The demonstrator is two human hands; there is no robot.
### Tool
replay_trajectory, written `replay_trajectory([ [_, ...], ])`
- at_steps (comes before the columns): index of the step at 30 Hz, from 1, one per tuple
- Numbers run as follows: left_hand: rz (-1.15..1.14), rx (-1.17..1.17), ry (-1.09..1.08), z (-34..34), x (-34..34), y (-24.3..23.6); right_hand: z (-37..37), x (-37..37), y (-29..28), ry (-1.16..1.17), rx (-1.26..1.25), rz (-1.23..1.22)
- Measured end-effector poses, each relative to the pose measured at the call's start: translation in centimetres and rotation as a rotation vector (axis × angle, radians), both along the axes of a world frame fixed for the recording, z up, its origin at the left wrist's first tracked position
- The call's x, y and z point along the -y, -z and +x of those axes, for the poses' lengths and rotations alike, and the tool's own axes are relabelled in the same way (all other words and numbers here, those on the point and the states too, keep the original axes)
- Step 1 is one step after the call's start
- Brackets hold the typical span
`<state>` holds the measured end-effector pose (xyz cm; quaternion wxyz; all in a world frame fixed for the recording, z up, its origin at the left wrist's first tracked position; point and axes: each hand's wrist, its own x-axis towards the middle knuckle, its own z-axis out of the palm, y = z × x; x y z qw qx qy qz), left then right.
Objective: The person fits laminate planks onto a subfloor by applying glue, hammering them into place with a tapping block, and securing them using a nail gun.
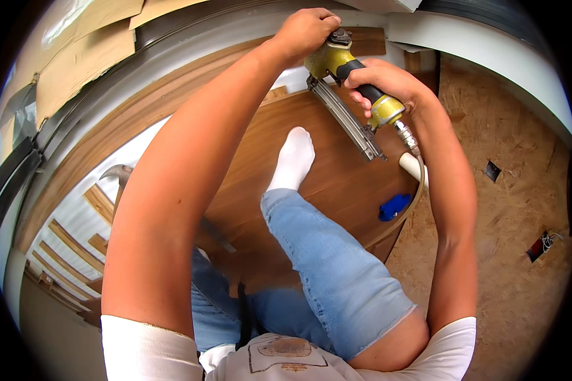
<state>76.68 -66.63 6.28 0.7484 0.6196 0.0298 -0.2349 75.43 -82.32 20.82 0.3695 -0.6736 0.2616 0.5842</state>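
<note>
A yellow-green nail gun [329, 61] with a black grip is held out in front of me, at the far side of the wood-look floor [254, 143]. My right hand [388, 82] is wrapped round its grip, and an air hose [421, 184] runs back from the handle's end. The long metal magazine [346, 114] slants down toward the near right. Closed beside the gun's head, my left hand [306, 33] reaches over the wooden board [235, 61] along the wall; its fingertips and what they press on are hidden. The gun's nose is also out of sight.
My sock-covered foot [295, 152] stands on the planks. A hammer [116, 171] lies left of my arm, near wooden slats [76, 244]. Rightward are a blue object [394, 207], a white cylinder [412, 166] and chipboard flooring [489, 222] with dark cutouts. Cardboard [86, 66] hangs far left.
</note>
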Motion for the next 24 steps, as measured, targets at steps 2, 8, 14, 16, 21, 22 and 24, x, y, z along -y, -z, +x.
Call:
replay_trajectory([
  [2,-0.206,-0.252,0.0,-0.9,0.8,2.3,0.0,-0.1,0.8,-0.003,-0.029,-0.049],
  [8,-0.268,-0.295,0.026,-1.9,3.2,4.4,0.5,0.4,2.6,-0.001,-0.073,-0.178],
  [14,-0.252,-0.343,0.018,-1.3,3.4,4.5,0.7,1.2,3.6,0.049,-0.09,-0.097],
  [16,-0.271,-0.312,0.003,-1.3,3.7,4.9,0.8,0.8,3.6,0.024,-0.093,-0.091],
  [21,-0.318,-0.291,-0.069,-1.9,4.3,5.5,1.4,1.6,3.9,0.024,-0.129,-0.089],
  [22,-0.299,-0.315,-0.053,-2.0,4.3,5.3,1.0,1.5,4.1,0.026,-0.123,-0.099],
  [24,-0.317,-0.299,-0.096,-2.1,4.3,6.0,1.0,1.2,4.2,0.011,-0.101,-0.12],
])
